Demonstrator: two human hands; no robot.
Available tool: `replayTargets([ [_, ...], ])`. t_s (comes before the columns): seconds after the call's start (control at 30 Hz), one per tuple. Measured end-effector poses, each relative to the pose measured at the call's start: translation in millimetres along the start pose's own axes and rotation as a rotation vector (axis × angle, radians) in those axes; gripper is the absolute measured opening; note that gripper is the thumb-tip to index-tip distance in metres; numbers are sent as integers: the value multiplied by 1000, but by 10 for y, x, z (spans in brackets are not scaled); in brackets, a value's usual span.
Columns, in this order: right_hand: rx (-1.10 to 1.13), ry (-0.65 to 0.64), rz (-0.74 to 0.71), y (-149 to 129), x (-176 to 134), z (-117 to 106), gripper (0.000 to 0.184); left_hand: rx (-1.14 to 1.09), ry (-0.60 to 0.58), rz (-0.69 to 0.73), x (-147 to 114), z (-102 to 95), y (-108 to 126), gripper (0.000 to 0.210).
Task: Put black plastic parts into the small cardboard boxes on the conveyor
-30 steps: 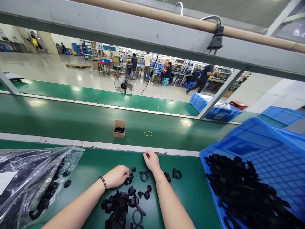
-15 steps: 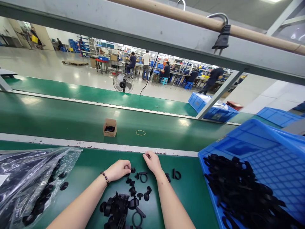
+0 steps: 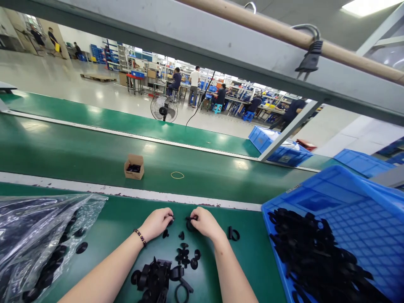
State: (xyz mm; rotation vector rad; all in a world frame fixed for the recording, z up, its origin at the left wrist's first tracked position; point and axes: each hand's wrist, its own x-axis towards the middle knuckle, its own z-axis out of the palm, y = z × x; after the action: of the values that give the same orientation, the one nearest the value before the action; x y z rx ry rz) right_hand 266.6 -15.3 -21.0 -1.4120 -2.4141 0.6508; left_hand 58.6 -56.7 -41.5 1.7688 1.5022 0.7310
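Note:
My left hand (image 3: 158,223), with a beaded bracelet at the wrist, is closed with its fingertips around a small black round part (image 3: 171,221), mostly hidden. To its right, my right hand (image 3: 205,224) pinches a black ring-shaped part (image 3: 190,224) at the green worktop. Between and below the hands lie small black mushroom-shaped pieces (image 3: 183,254). Nearer to me is a heap of black parts (image 3: 154,277), with a loose black ring (image 3: 182,291) beside it. Another black ring with a straight bar (image 3: 234,233) lies right of my right hand.
A blue crate (image 3: 344,189) with many black parts stands at the right. At the left lies a clear plastic bag (image 3: 38,235) with black round pieces. Beyond the white ledge, a small open carton (image 3: 134,168) and yellow rubber band (image 3: 177,175) rest on a green belt.
My right hand has come nearer to me and slightly right, and now grips the ring-shaped part. The carton and rubber band have shifted left. Some small pieces below my hands have changed position.

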Motion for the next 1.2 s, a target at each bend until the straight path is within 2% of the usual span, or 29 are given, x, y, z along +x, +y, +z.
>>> replayTargets([
  [0.1,-49,222,37,-21,47,49,20,-217,20,-59,34,-37,-45,20],
  [0.17,-70,264,53,-64,47,66,16,-378,18,-111,53,-43,-52,21],
  [0.27,17,197,2,-176,13,79,11,-591,-7,-193,63,-30,-35,24],
  [0.37,310,76,-46,-313,-10,132,27,-708,-50,-183,53,15,-13,25],
  [0.47,512,25,-33,-396,9,229,19,-703,-62,-136,41,71,-11,23],
  [0.53,540,54,-11,-395,34,287,12,-651,-37,-98,38,95,-21,22],
  [0.7,606,130,59,-292,86,336,10,-412,54,-38,28,87,-41,18],
  [0.83,620,129,93,-282,95,385,8,-270,126,-13,8,96,-17,20],
  [1.1,365,212,56,-403,60,449,8,-504,93,-85,26,178,3,17],
  [1.2,385,188,-14,-423,53,406,14,-561,81,-137,53,181,-29,15],
])
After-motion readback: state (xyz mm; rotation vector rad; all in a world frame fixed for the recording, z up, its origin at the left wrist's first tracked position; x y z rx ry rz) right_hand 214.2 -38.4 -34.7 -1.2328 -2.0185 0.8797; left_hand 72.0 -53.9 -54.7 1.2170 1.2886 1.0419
